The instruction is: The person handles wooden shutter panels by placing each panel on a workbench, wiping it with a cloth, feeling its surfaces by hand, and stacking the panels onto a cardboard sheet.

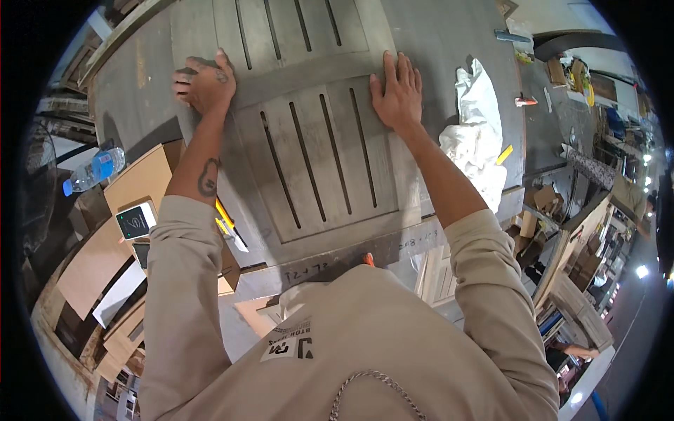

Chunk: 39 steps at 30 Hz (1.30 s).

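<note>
A grey-brown wooden panel door [323, 235] with long dark slots in two sections lies flat on the workbench in front of me. My left hand [208, 84] rests on its left side piece, fingers apart and pointing toward the outer edge, thumb forward. On the right side piece lies my right hand [399, 92], palm down with the fingers stretched forward. Neither hand has a tool in it. Just right of the door is a crumpled white cloth [479, 112]. Beside my left forearm are a yellow-and-black utility knife [226, 219] and a white-bladed tool.
The grey bench top [442, 35] ends close to my body. At left are a water bottle [95, 170], a cardboard box [140, 175] and a small white device with a dark screen [136, 221]. Orange-handled tool [525, 102] and shelves of wood pieces stand to the right.
</note>
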Tool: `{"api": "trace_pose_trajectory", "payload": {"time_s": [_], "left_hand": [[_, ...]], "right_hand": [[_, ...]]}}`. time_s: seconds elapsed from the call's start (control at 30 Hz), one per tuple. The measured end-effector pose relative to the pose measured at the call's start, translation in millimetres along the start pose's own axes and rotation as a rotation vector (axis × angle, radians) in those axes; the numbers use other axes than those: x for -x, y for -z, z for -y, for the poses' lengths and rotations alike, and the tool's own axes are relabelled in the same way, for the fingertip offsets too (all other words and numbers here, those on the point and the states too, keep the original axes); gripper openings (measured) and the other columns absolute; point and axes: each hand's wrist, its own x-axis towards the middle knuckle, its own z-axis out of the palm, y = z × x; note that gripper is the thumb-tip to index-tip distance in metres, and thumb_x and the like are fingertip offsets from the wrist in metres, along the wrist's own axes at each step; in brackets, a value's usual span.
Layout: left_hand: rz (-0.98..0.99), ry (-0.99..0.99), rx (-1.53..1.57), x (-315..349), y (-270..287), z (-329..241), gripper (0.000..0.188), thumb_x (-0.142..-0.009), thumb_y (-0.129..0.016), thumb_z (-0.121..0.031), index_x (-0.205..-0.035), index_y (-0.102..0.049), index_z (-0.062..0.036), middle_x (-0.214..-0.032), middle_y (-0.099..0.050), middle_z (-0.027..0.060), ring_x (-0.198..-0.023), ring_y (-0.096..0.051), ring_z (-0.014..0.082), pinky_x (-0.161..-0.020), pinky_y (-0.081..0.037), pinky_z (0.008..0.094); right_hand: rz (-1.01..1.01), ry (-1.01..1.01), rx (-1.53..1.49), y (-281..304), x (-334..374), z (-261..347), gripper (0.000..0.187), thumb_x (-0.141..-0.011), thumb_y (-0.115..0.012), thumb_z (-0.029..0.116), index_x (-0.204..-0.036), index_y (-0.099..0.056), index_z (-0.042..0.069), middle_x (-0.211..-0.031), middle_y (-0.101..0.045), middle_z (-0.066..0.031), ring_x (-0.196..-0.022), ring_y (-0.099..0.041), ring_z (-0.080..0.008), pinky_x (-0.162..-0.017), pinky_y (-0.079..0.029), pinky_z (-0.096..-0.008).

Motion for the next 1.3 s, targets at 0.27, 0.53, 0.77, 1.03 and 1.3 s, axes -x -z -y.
{"api": "trace_pose_trajectory", "payload": {"time_s": [0.27, 0.53, 0.77, 1.03, 1.3], "left_hand": [[0.01, -0.041, 0.054, -1, 0, 3, 0.085, -0.089, -0.037, -0.061, -0.135, -0.031, 0.0099, -0.128, -0.03, 0.038, -0.111, -0.033, 0.0448, -0.094, -0.026, 0.0548], [-0.085, -0.042, -0.003, -1, -2, 4, 0.083, -0.088, -0.038, -0.059, -0.134, -0.033, 0.0096, -0.125, -0.031, 0.0379, -0.109, -0.034, 0.046, -0.092, -0.028, 0.0567], [-0.035, -0.027, 0.073, 3, 11, -7, 0.076, -0.09, -0.042, -0.053, -0.132, -0.033, 0.0099, -0.123, -0.032, 0.0353, -0.108, -0.034, 0.0459, -0.09, -0.029, 0.0591], [0.004, 0.031, 0.107, 3, 19, -10, 0.073, -0.091, -0.044, -0.048, -0.135, -0.033, 0.0086, -0.135, -0.024, 0.0371, -0.117, -0.03, 0.0486, -0.098, -0.025, 0.061], [-0.122, 0.019, 0.04, 0, 14, -12, 0.07, -0.093, -0.043, -0.049, -0.134, -0.037, 0.0084, -0.134, -0.027, 0.0391, -0.118, -0.032, 0.0502, -0.097, -0.027, 0.0605]], "right_hand": [[-0.003, 0.021, 0.017, -3, 3, -4, 0.059, -0.094, -0.045, 0.039, -0.143, -0.031, 0.009, -0.142, -0.035, -0.0242, -0.133, -0.034, -0.038, -0.111, -0.024, -0.0504], [0.05, -0.007, 0.001, -2, 0, 0, 0.059, -0.095, -0.041, 0.04, -0.144, -0.029, 0.01, -0.144, -0.033, -0.024, -0.135, -0.03, -0.0378, -0.113, -0.021, -0.0487], [0.054, -0.008, 0.043, 4, 3, 0, 0.058, -0.096, -0.04, 0.039, -0.144, -0.029, 0.008, -0.145, -0.032, -0.0243, -0.136, -0.029, -0.0379, -0.113, -0.021, -0.0488], [0.094, -0.032, 0.018, 15, -2, 9, 0.057, -0.096, -0.041, 0.034, -0.144, -0.029, 0.006, -0.144, -0.032, -0.0253, -0.135, -0.029, -0.0392, -0.113, -0.021, -0.0486], [0.084, -0.022, 0.036, 14, -4, 7, 0.057, -0.097, -0.041, 0.034, -0.145, -0.028, 0.007, -0.145, -0.031, -0.0242, -0.135, -0.03, -0.0388, -0.113, -0.021, -0.0479]]}}
